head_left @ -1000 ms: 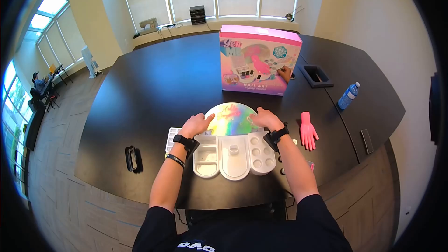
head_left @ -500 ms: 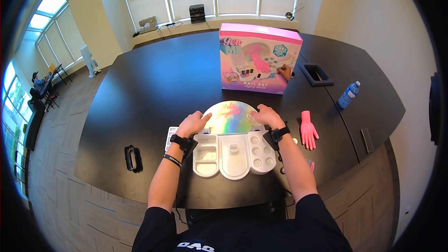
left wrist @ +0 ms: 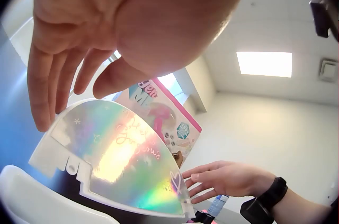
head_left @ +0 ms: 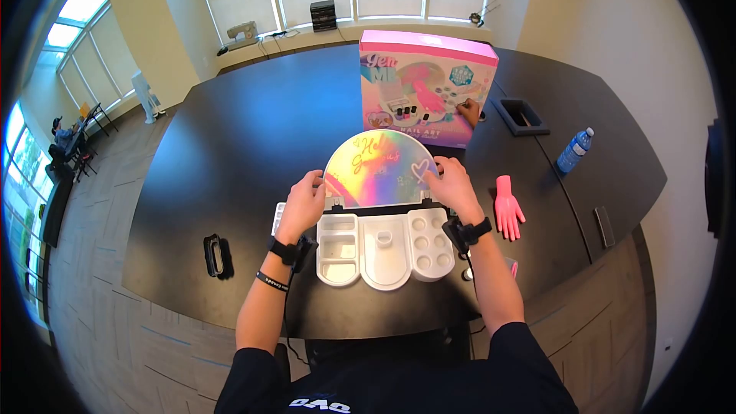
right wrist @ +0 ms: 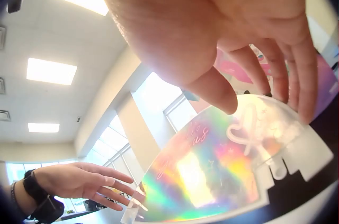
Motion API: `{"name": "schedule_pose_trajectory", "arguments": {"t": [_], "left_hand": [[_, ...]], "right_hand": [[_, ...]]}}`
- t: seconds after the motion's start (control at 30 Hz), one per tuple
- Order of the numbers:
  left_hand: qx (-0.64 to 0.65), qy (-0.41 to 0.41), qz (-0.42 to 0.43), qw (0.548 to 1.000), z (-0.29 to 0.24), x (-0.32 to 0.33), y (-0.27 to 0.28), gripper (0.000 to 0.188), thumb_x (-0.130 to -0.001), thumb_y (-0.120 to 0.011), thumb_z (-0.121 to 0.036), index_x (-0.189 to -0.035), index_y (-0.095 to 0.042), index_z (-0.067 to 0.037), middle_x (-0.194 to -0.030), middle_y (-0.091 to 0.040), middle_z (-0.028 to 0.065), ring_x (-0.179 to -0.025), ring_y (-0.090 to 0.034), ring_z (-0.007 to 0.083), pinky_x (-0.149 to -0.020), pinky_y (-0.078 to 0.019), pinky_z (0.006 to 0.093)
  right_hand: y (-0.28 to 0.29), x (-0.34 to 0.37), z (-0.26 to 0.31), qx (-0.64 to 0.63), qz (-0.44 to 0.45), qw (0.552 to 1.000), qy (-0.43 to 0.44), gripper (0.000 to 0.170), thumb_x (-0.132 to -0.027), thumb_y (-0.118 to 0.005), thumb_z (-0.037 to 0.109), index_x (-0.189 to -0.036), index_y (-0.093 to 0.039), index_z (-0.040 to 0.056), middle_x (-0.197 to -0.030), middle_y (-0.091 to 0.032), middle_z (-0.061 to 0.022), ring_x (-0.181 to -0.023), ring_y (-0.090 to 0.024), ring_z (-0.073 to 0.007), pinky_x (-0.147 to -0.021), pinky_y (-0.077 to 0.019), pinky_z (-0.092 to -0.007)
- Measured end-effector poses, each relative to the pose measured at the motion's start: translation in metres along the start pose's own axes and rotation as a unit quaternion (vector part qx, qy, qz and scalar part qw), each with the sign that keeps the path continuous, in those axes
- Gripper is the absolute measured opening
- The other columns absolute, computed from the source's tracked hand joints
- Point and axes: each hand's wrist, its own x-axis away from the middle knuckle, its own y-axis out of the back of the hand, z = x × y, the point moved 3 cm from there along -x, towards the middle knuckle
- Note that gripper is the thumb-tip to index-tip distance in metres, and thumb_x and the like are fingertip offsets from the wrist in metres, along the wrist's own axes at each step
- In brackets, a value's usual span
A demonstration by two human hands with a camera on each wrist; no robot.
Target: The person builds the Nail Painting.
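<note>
- Head: iridescent panel between left grip and right grip; below both, white tray, socket in its middle bay.
- Left wrist: left grip, fingers and thumb apart, at panel's edge.
- Right wrist: right grip likewise, opposite edge.

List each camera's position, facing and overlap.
Head: worn on head, facing forward-down at shiny panel and tray; forearms, shirt, left hand, right hand show.
Left wrist: worn there, facing panel; left hand above, right hand lower right.
Right wrist: worn there, facing panel; right hand above, left hand lower left.
Both wrist views share panel and box.
</note>
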Motion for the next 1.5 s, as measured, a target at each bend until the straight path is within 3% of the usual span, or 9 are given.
{"name": "schedule_pose_trajectory", "arguments": {"t": [0.13,0.33,0.97,1.03,1.13,1.2,1.5], "left_hand": [[0.013,-0.030,-0.009,0.999,0.012,0.007,0.000,0.039,-0.103,-0.058,-0.005,-0.140,-0.063,0.007,-0.124,-0.077,0.0239,-0.107,-0.079,0.0376,-0.094,-0.0611,0.0439],[0.048,-0.056,-0.017,0.997,0.011,0.022,0.001,0.041,-0.101,-0.052,0.007,-0.141,-0.063,0.008,-0.132,-0.073,0.0242,-0.109,-0.079,0.0342,-0.094,-0.0616,0.0397],[0.075,-0.089,-0.006,0.993,0.019,0.042,-0.007,0.041,-0.103,-0.048,0.009,-0.142,-0.061,0.004,-0.134,-0.067,0.0231,-0.121,-0.075,0.0372,-0.092,-0.0613,0.0411],[0.080,-0.086,-0.005,0.993,0.020,0.044,-0.007,0.041,-0.103,-0.048,0.009,-0.141,-0.061,0.004,-0.135,-0.067,0.0230,-0.121,-0.075,0.0373,-0.092,-0.0613,0.0414],[0.076,-0.086,-0.005,0.993,0.023,0.047,-0.007,0.040,-0.103,-0.048,0.009,-0.140,-0.061,0.004,-0.135,-0.066,0.0226,-0.122,-0.074,0.0374,-0.093,-0.0613,0.0415],[0.072,-0.060,0.014,0.996,0.022,0.049,-0.006,0.041,-0.104,-0.048,0.009,-0.143,-0.059,0.002,-0.138,-0.068,0.0174,-0.129,-0.073,0.0325,-0.097,-0.0616,0.0378],[0.080,-0.059,0.010,0.995,0.030,0.053,-0.009,0.036,-0.105,-0.049,0.007,-0.140,-0.058,0.002,-0.132,-0.072,0.0169,-0.128,-0.073,0.0324,-0.099,-0.0610,0.0385]], "right_hand": [[0.005,0.012,-0.004,-0.042,-0.025,0.999,0.009,0.046,-0.097,-0.075,0.027,-0.137,-0.070,0.0035,-0.119,-0.068,-0.0198,-0.110,-0.071,-0.0395,-0.098,-0.0569,-0.0474],[0.011,0.029,-0.005,-0.097,-0.048,0.993,0.049,0.033,-0.097,-0.076,0.015,-0.127,-0.071,0.0018,-0.113,-0.069,-0.0162,-0.093,-0.073,-0.0300,-0.086,-0.0602,-0.0401],[0.007,0.052,-0.017,-0.155,-0.048,0.985,0.057,0.030,-0.100,-0.074,0.009,-0.127,-0.068,-0.0017,-0.115,-0.070,-0.0151,-0.097,-0.074,-0.0261,-0.090,-0.0623,-0.0360],[0.008,0.055,-0.016,-0.156,-0.037,0.986,0.048,0.029,-0.099,-0.072,0.003,-0.127,-0.067,-0.0056,-0.119,-0.071,-0.0148,-0.104,-0.076,-0.0230,-0.092,-0.0631,-0.0344],[0.005,0.057,-0.018,-0.144,-0.032,0.988,0.052,0.029,-0.100,-0.072,0.003,-0.126,-0.066,-0.0063,-0.120,-0.072,-0.0160,-0.105,-0.077,-0.0236,-0.093,-0.0635,-0.0349],[0.004,0.059,-0.019,-0.154,-0.036,0.986,0.057,0.029,-0.100,-0.074,0.006,-0.126,-0.067,-0.0049,-0.119,-0.071,-0.0163,-0.103,-0.076,-0.0254,-0.093,-0.0629,-0.0360],[0.002,0.066,-0.022,-0.170,-0.042,0.982,0.070,0.029,-0.099,-0.075,0.008,-0.125,-0.067,-0.0036,-0.121,-0.071,-0.0170,-0.104,-0.076,-0.0284,-0.095,-0.0622,-0.0388]]}}
